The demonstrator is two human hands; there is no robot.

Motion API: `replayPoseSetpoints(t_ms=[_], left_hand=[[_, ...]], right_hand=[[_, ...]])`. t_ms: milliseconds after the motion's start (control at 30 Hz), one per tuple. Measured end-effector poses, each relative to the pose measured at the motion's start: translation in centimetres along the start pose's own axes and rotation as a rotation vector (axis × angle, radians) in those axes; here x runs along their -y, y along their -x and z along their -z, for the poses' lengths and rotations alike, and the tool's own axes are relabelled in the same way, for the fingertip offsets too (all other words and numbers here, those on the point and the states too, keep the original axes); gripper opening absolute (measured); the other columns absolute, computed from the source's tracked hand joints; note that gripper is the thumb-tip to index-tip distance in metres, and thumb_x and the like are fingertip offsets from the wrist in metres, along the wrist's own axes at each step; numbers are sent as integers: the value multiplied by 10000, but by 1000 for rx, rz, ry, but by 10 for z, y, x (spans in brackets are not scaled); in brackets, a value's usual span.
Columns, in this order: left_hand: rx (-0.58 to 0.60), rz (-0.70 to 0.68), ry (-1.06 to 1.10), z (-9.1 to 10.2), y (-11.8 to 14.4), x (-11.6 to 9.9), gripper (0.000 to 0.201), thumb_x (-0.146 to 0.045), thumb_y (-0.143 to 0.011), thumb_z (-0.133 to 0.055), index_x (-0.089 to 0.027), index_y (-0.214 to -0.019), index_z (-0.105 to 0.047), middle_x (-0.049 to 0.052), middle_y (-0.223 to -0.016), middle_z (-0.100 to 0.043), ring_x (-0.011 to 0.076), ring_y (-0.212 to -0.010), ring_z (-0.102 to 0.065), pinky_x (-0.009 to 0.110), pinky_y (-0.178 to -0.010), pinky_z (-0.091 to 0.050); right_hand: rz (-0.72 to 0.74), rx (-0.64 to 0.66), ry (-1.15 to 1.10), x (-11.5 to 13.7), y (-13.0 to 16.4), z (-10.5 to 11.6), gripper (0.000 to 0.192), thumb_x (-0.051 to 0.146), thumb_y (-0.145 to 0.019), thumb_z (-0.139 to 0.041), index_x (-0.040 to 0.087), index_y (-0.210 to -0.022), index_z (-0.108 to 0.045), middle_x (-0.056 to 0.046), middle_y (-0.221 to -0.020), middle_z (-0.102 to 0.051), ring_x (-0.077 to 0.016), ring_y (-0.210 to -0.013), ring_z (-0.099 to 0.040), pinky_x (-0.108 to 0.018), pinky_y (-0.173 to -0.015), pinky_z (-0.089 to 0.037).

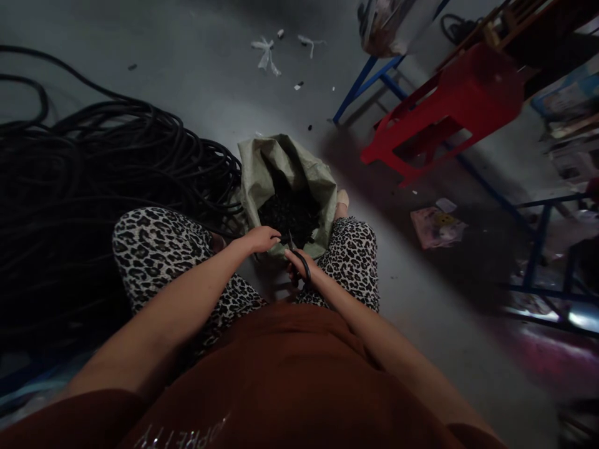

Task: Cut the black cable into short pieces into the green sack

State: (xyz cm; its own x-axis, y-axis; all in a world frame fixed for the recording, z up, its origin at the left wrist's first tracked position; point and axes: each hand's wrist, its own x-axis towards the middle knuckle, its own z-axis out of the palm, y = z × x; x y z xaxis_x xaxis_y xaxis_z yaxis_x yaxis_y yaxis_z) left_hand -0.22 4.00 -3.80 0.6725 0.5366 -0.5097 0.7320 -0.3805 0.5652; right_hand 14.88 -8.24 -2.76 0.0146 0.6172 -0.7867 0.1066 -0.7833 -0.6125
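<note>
My right hand [303, 263] is closed round the black handles of a pair of scissors [305, 267]. Their blades point up and away from me, over the near rim of a pale green woven sack [255, 165]. My left hand [262, 239] pinches a black rubber-like cord [284, 237], whose short end sticks out toward the blades. Whether the blades touch the cord is too small to tell. Inside the sack, which stands between my knees with its mouth wide, lie many short black pieces [292, 215].
A large heap of black cord [116, 143] covers the floor at left. A red plastic stool [468, 106] and a blue metal frame [360, 87] stand at upper right. Scraps of clear plastic [266, 55] lie ahead, and a pink packet [435, 227] lies at right.
</note>
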Motion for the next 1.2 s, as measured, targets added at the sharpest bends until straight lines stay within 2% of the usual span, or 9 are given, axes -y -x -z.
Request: replayPoseSetpoints(t_ms=[100, 267, 367, 500, 633, 900, 1033, 1200], left_hand=[[-3, -25, 35, -3, -2, 3, 347, -323, -859, -469, -232, -1100, -701, 27, -1053, -724, 188, -965, -639, 224, -773, -454], [-28, -51, 113, -4, -4, 5, 338, -277, -844, -464, -217, -1073, -707, 7, -946, -734, 156, -849, -636, 207, -717, -443], [-26, -60, 142, -2, -4, 5, 340, -280, -844, -455, -202, -1059, -705, 4, -865, -726, 149, -787, -625, 207, -681, -433], [-30, -82, 189, -1, -4, 6, 362, -309, -844, -430, -190, -1058, -696, -2, -791, -705, 150, -746, -609, 213, -653, -428], [-38, -85, 198, -3, -6, 8, 367, -317, -840, -419, -181, -1035, -699, -9, -754, -686, 148, -715, -593, 221, -640, -432], [-50, -34, 154, -1, -5, 5, 351, -291, -843, -451, -181, -1061, -704, 10, -835, -716, 160, -786, -614, 222, -681, -436], [-52, -23, 133, 1, -2, 2, 350, -288, -848, -448, -194, -1057, -711, 11, -864, -723, 167, -816, -619, 225, -700, -435], [-54, -11, 131, 1, -3, 2, 355, -291, -843, -461, -197, -1083, -705, 18, -942, -724, 176, -861, -628, 229, -735, -445]], right_hand=[[-16, 18, -60, -2, -1, 1, 363, 507, -883, -538, 149, -940, -520, 18, -558, -573, -98, -375, -524, -166, -329, -388], [-156, -5, -169, 1, 1, 4, 402, 533, -873, -547, 143, -972, -546, -1, -537, -577, -125, -401, -547, -197, -355, -426], [-215, 34, -215, 3, 3, 7, 421, 549, -869, -541, 149, -1000, -541, -7, -557, -589, -137, -431, -567, -220, -388, -457], [-167, 128, -287, 0, 4, 11, 321, 456, -849, -614, 158, -939, -536, 5, -622, -598, -122, -487, -593, -219, -450, -488], [-100, 135, -321, -4, 3, 13, 290, 415, -835, -645, 151, -856, -526, 4, -635, -595, -97, -487, -575, -192, -462, -470], [-220, 32, -203, 2, 5, 9, 462, 579, -885, -494, 134, -781, -557, -36, -611, -601, -107, -467, -574, -200, -441, -471], [-217, 20, -176, 3, 6, 6, 475, 591, -881, -493, 138, -749, -543, -10, -526, -554, -111, -420, -552, -211, -429, -475], [-162, 2, -139, -2, 3, 5, 449, 568, -874, -521, 133, -764, -548, 4, -523, -538, -107, -391, -528, -203, -383, -431]])
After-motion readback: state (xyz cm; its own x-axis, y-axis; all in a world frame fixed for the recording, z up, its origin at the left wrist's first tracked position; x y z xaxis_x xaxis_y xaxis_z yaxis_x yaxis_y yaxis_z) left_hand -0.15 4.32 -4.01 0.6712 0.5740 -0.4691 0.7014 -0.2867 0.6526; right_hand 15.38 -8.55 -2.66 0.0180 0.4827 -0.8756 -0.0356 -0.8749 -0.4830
